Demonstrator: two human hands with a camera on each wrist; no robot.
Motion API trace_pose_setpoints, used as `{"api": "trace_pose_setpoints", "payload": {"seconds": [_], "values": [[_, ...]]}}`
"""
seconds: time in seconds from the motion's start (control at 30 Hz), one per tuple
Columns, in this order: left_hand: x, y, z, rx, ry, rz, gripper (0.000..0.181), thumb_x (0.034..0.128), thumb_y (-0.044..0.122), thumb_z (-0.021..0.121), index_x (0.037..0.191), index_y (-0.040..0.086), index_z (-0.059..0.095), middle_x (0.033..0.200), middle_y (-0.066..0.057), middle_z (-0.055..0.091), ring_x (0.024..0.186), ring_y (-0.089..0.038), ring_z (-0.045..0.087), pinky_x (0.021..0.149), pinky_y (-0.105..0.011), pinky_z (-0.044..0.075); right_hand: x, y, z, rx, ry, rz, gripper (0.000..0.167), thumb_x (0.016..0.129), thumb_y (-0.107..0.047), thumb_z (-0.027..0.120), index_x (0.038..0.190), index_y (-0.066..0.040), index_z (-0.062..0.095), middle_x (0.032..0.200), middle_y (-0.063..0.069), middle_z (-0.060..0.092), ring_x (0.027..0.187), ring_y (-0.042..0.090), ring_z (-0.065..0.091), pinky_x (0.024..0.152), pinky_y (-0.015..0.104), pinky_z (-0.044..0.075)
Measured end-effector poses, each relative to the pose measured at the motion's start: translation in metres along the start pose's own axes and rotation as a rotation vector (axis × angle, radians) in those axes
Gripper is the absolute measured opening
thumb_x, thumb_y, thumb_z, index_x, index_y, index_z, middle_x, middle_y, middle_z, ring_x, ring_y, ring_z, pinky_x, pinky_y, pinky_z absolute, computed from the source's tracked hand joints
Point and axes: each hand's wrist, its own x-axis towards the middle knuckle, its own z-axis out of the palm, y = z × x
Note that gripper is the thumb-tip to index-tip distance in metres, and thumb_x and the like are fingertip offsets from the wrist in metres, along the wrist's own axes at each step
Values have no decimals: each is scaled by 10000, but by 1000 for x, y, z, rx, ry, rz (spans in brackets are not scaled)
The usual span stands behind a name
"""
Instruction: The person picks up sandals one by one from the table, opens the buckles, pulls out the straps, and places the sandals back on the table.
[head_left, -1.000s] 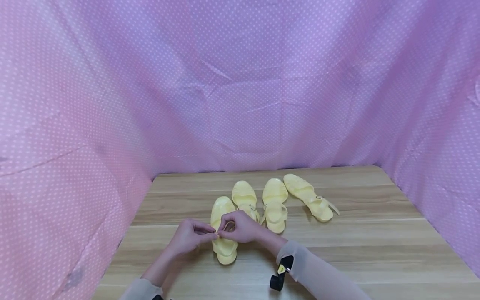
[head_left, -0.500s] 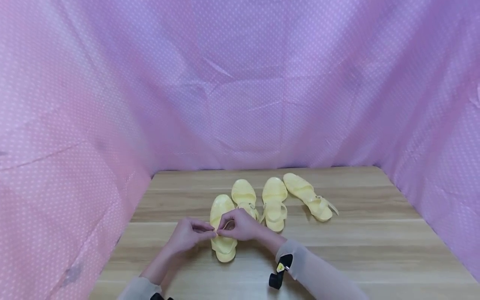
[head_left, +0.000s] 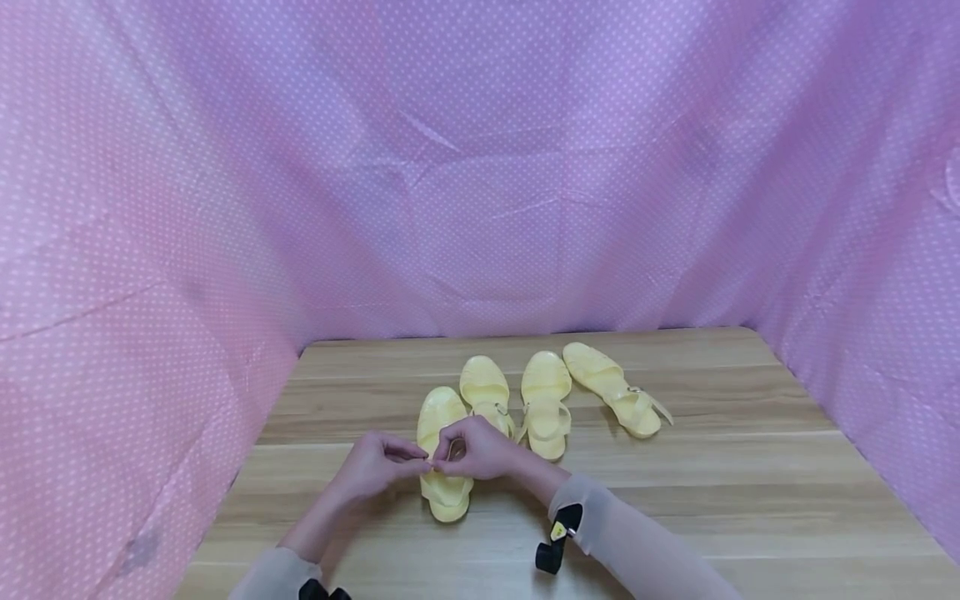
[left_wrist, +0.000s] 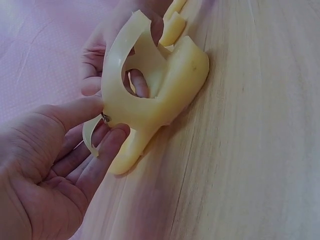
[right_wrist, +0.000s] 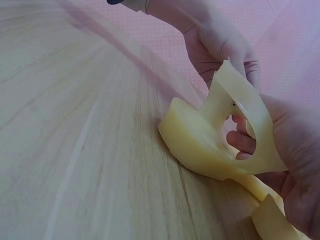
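Note:
The leftmost yellow sandal (head_left: 441, 412) lies toe-away on the wooden table, both hands at its ankle strap. In the left wrist view, my left hand (left_wrist: 55, 160) pinches the strap (left_wrist: 116, 75) beside a small metal buckle (left_wrist: 105, 118) between thumb and fingers; a loose strap end curls below. My right hand (head_left: 480, 448) has thumb and fingertips together at the same spot, meeting the left fingertips. From the right wrist view, the right hand (right_wrist: 300, 155) is behind the strap (right_wrist: 250, 100), its fingers partly hidden by it. The sandal's heel (right_wrist: 190, 140) rests on the table.
To the right are three more yellow sandals: one (head_left: 483, 380) close beside the right hand, another (head_left: 546, 379) upright to it, and a slanted one (head_left: 600, 375) with its strap sticking out. Pink dotted cloth (head_left: 480, 167) surrounds the table (head_left: 712, 500) at the back and sides.
The head view has shifted slightly. Both hands stay at the sandal's strap with almost no visible movement.

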Motion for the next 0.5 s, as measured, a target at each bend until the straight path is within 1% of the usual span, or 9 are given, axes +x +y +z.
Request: {"api": "trace_pose_setpoints", "payload": {"seconds": [0.1, 0.2, 0.3, 0.4, 0.5], "values": [[0, -1, 1, 5, -2, 4, 263, 841, 236, 916, 1014, 57, 832, 987, -103, 831, 852, -125, 771, 736, -225, 617, -1, 1, 0, -5, -4, 0, 94, 927, -98, 807, 861, -148, 762, 901, -30, 810, 837, -67, 687, 800, 172, 609], [0, -2, 3, 7, -8, 16, 262, 842, 233, 913, 1019, 56, 833, 989, -109, 829, 853, -132, 774, 742, -225, 624, -2, 1, 0, -16, -5, 5, 57, 941, -143, 806, 896, -157, 774, 901, -41, 804, 818, -70, 678, 789, 172, 604], [0, -1, 3, 8, -13, 9, 259, 841, 235, 914, 1021, 65, 835, 993, -103, 827, 856, -132, 768, 751, -225, 622, -2, 0, 0, -23, -11, 17, 29, 952, -175, 805, 928, -175, 788, 911, -49, 801, 812, -65, 675, 794, 173, 602], [1, 0, 1, 33, -6, 11, 240, 843, 242, 914, 1005, 80, 842, 982, -91, 829, 850, -123, 761, 742, -226, 615, -1, -1, 0, -19, -8, 20, 30, 956, -176, 805, 929, -173, 792, 936, -41, 809, 821, -58, 681, 802, 174, 604], [2, 0, -1, 63, 0, 25, 218, 844, 254, 915, 985, 100, 851, 976, -76, 833, 850, -110, 761, 736, -219, 609, 0, -1, 1, -1, -4, 22, 38, 954, -168, 810, 922, -160, 791, 951, -22, 817, 821, -57, 688, 797, 176, 610]]}}
